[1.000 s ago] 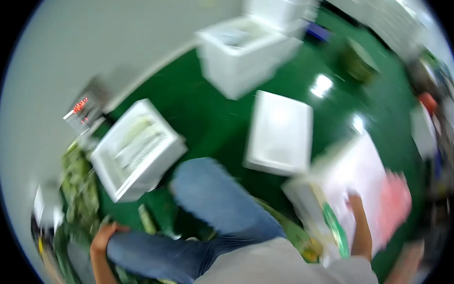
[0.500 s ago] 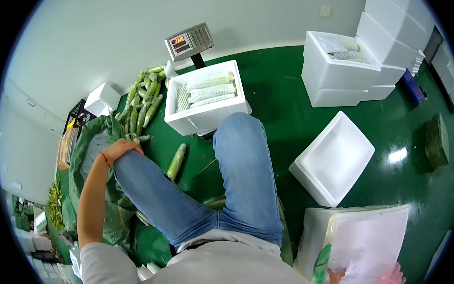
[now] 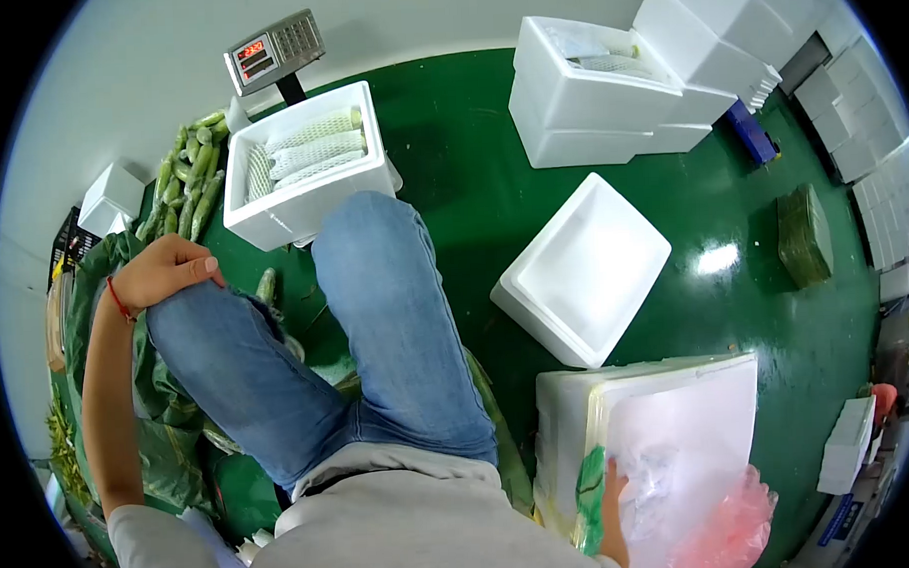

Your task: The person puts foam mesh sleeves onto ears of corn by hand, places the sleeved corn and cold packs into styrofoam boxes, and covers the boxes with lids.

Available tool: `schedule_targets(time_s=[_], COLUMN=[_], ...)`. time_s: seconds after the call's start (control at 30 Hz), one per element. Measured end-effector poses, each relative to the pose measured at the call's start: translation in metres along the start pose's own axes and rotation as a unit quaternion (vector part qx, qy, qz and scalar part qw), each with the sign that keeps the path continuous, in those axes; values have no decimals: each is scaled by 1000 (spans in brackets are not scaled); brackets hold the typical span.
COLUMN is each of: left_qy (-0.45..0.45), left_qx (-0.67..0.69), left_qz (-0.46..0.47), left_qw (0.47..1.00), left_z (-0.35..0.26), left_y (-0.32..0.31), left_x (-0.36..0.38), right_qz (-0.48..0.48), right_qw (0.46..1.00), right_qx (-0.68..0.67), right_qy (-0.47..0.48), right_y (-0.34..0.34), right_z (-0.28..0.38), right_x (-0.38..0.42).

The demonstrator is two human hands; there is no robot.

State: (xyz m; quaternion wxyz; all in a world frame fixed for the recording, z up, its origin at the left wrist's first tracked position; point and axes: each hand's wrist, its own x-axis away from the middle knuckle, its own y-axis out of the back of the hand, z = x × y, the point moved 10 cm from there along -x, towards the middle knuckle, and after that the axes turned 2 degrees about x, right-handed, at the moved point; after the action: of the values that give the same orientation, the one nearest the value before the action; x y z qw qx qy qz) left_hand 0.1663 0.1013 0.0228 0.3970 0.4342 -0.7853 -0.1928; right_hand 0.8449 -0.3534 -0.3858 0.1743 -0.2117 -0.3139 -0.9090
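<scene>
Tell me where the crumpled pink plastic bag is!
The crumpled pink plastic bag lies lower right in the head view, on the white rectangular block, right of the right hand.

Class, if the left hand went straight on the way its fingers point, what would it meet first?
Probably the right knee, across the gap from the left hand, though depth is hard to judge.

I'm reading the floor (image 3: 460,154) as glossy green, smooth, strong glare. Scale head (image 3: 274,52): satin metal. Foam box (image 3: 541,326): matt white, smooth. Mesh sleeves (image 3: 315,154): rough plastic netting. White block (image 3: 689,406): smooth top, faint sheen; clear film (image 3: 652,482) on it, crinkled, shiny. Pink bag (image 3: 723,530) at block's near right corner: thin, glossy plastic. Jeans (image 3: 384,276): matt denim. Green sack (image 3: 170,454): creased, looks like woven plastic.
</scene>
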Motion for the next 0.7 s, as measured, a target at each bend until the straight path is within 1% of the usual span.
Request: schedule_targets(time_s=[0.07, 0.13, 0.2, 0.27, 0.33, 0.37, 0.4, 0.43, 0.47, 0.53, 0.57, 0.63, 0.67, 0.7], left_qy=[-47, -74, -107, -80, -70, -51, -35, -23, -32, -57, -73, -101, -140, -158], left_qx=[-11, -13, -11, -18, -19, 6, 32, 55, 68, 85, 126, 205, 260, 326], left_qz=[12, 28, 25, 35, 25, 24, 25, 31, 30, 21, 24, 42, 63, 77], left_qw=[999, 997, 994, 996, 997, 998, 999, 998, 997, 995, 989, 973, 953, 929], left_z=[-16, -20, -22, -7, 10, 25, 38, 50, 57, 63, 61, 55, 54, 60], left_y=[-1, -2, 0, 2, 9, 13, 15, 17, 19, 25, 26, 25, 22, 19], left_x=[-1, -5, -14, -27, -42, -46, -51, -57, -61, -64, -67, -78, -85, -94], right_qz=[27, 49, 53, 35, 29, 97, 172, 146, 103, 52, 42, 45, 59, 85], right_qw=[999, 997, 997, 997, 998, 994, 985, 989, 995, 998, 997, 989, 980, 969], right_qx=[-16, -9, 13, 36, 40, -56, 1, 18, 15, -24, -47, -97, -123, -146], right_qy=[-42, -60, -56, -51, -26, -6, -4, -11, -13, 10, 35, 103, 143, 178], right_y=[-29, -48, -68, -70, -57, -41, -29, -16, -8, -9, -15, -31, -46, -67], right_z=[32, 61, 88, 117, 112, 81, 82, 91, 104, 159, 194, 274, 317, 358], right_x=[3, 1, -4, 10, 1, -25, -16, 0, 16, 55, 74, 109, 127, 145])
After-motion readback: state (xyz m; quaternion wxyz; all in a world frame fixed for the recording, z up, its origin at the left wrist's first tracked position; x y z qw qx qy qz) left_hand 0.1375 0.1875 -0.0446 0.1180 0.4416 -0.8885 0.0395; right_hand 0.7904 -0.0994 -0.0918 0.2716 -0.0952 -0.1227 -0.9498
